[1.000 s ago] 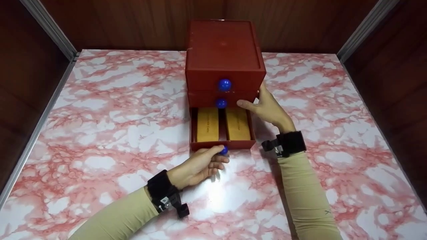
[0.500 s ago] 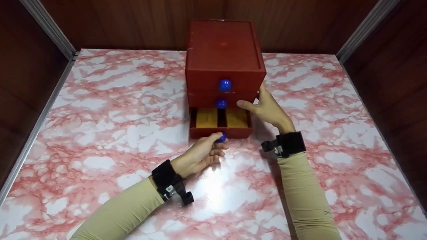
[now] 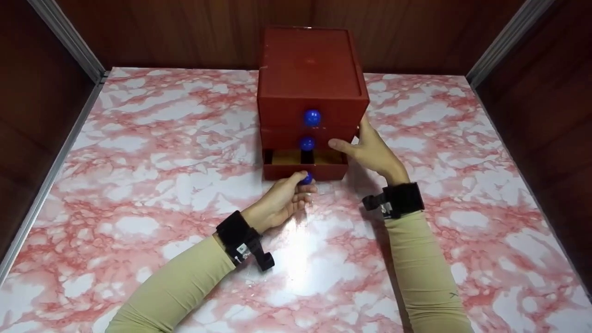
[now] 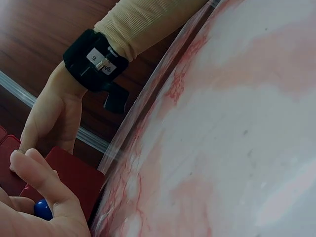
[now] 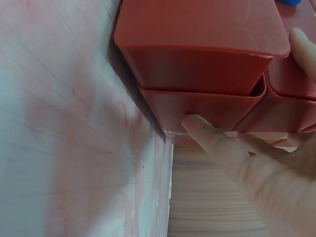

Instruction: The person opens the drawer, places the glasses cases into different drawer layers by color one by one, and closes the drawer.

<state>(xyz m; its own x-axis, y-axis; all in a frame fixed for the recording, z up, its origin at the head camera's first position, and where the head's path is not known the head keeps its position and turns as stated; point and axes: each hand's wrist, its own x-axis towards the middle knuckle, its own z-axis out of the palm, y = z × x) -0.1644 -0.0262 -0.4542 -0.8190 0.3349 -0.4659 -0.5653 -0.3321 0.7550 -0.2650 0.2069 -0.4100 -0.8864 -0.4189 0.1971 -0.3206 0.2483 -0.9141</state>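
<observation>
A red drawer cabinet (image 3: 307, 64) with blue ball knobs stands at the back of the table. Its bottom drawer (image 3: 329, 172) is pulled out a short way. Two yellow blocks (image 3: 285, 158) show inside, mostly covered from above by the cabinet. My left hand (image 3: 279, 202) pinches the bottom drawer's blue knob (image 3: 308, 177) between thumb and fingers. My right hand (image 3: 375, 152) rests against the cabinet's right side, its thumb on the middle drawer's front. In the right wrist view, a straight finger (image 5: 210, 136) lies along the red side wall.
Pink-and-white marbled tabletop (image 3: 162, 185) surrounds the cabinet. A dark wooden panel (image 3: 185, 34) rises behind it, with more panels and metal edge strips (image 3: 69, 37) at both sides. The upper two drawers are closed.
The bottom drawer has slid inward, away from me, along with my left hand on its knob. Less of the yellow blocks shows. My right hand has stayed in place.
</observation>
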